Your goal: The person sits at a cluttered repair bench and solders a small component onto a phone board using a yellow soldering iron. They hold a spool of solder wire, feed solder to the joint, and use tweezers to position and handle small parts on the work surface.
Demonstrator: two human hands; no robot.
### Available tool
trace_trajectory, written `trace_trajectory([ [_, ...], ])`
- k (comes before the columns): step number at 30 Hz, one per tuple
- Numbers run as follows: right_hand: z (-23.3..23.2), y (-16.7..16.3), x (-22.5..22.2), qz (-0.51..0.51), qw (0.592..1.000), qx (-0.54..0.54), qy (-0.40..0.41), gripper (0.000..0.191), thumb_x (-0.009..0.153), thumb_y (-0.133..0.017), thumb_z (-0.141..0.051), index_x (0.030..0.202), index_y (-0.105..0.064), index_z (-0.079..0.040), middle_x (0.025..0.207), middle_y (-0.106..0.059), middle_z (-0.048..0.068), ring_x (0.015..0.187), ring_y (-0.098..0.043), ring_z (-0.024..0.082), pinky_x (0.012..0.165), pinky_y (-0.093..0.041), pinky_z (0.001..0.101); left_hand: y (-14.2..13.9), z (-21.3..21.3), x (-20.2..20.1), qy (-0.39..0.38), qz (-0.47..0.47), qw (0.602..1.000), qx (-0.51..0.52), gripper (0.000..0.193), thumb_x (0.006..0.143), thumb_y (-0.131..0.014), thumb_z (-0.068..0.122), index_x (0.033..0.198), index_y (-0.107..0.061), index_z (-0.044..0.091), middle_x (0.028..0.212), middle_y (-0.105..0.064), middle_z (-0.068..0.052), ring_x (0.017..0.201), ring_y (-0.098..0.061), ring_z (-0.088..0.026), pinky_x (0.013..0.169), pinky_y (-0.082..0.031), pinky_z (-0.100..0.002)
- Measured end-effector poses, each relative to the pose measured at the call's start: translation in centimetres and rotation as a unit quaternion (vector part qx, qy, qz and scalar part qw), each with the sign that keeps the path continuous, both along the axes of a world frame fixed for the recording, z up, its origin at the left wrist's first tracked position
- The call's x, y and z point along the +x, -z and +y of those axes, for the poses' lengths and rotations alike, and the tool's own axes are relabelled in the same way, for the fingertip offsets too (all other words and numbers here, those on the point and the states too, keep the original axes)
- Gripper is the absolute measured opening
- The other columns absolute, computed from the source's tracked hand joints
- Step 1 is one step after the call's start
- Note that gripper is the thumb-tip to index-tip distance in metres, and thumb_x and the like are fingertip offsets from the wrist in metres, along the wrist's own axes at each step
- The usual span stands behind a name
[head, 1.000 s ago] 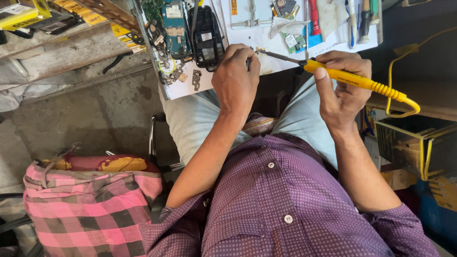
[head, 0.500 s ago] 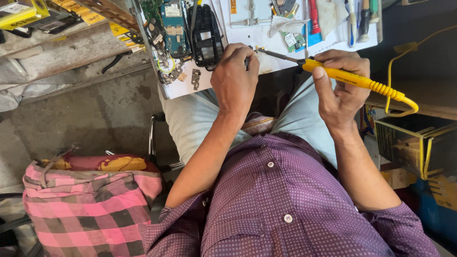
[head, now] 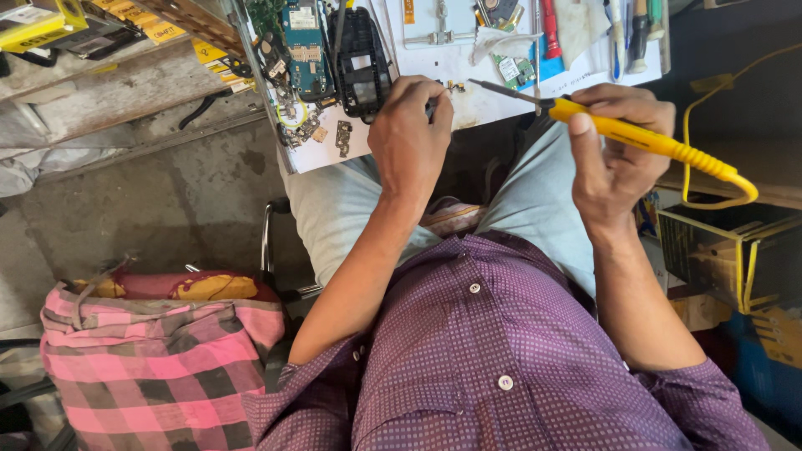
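Note:
My right hand grips a yellow-handled soldering iron, its metal tip pointing left over the white worktop. My left hand is closed at the worktop's near edge, pinching a small dark tool or part that the fingers mostly hide. Just left of that hand lie a black phone frame and a blue-green circuit board. Small loose parts sit near the edge.
Screwdrivers and tweezers lie at the worktop's far right with a red-handled tool. The iron's yellow cord loops right over a wire basket. A pink checked cloth bag rests at lower left on the concrete floor.
Both hands hold almost the same pose. The soldering iron's tip has shifted only slightly over the worktop.

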State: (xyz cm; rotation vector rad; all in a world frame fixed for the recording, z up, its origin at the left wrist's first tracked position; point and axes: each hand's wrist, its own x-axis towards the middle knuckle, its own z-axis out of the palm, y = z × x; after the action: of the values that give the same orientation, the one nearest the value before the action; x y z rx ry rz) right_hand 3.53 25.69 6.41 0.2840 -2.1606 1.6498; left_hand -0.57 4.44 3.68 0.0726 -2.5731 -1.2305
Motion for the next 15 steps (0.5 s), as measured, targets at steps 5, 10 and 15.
trace_trajectory([
  [5,0.1,-0.9,-0.1,0.014,0.999,-0.001,0.030,0.023,0.110,-0.068,0.000,0.117,-0.046,0.000,0.120,-0.064,0.019,0.107,-0.066,0.022,0.100,-0.055,0.0311,0.1,-0.3,0.1,0.004,-0.007,1.000,0.013,0.007,0.088,-0.075,0.011,0.089,-0.069,0.007,0.099,-0.072,-0.006,0.088,-0.072,-0.031,0.075,-0.055,-0.039],
  [10,0.3,-0.1,0.4,0.009,1.000,-0.006,0.015,0.023,0.112,-0.068,0.002,0.117,-0.046,0.000,0.119,-0.063,0.019,0.106,-0.065,0.021,0.099,-0.055,0.0301,0.1,-0.5,-0.1,0.026,-0.017,0.999,0.014,0.007,0.086,-0.075,0.010,0.086,-0.070,0.006,0.099,-0.072,-0.008,0.088,-0.072,-0.031,0.076,-0.055,-0.040],
  [15,0.3,1.3,0.9,0.000,1.000,-0.019,-0.016,0.023,0.114,-0.069,0.005,0.118,-0.047,0.001,0.119,-0.064,0.019,0.104,-0.063,0.020,0.098,-0.053,0.0291,0.2,-0.7,-0.2,0.049,0.002,0.998,0.033,0.007,0.085,-0.074,0.006,0.088,-0.068,0.004,0.099,-0.071,-0.010,0.088,-0.072,-0.032,0.078,-0.056,-0.039],
])
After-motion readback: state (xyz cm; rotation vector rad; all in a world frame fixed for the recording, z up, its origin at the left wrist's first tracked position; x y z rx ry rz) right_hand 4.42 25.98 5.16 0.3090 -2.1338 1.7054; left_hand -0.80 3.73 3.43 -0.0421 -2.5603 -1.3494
